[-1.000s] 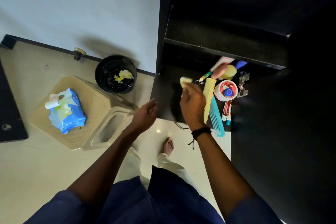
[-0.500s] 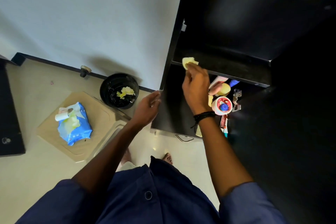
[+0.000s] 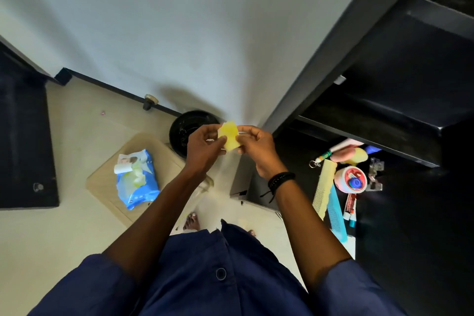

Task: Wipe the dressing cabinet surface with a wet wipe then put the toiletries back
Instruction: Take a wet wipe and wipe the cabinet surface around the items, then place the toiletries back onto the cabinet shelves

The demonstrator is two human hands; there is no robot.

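Both the left hand (image 3: 205, 147) and right hand (image 3: 256, 147) now pinch the wipe (image 3: 229, 136) at frame centre, off the cabinet (image 3: 333, 46) it wiped moments ago, likely refolding; toiletries (image 3: 350, 179) wait at right.

Both arms reach forward, forearms bare below dark blue sleeves (image 3: 89, 285). Left hand (image 3: 205, 146) and right hand (image 3: 256, 147) meet at centre with fingers curled. Each pinches one edge of a small crumpled yellow wet wipe (image 3: 229, 136) between thumb and fingertips. Black beaded band (image 3: 280, 179) on right wrist.
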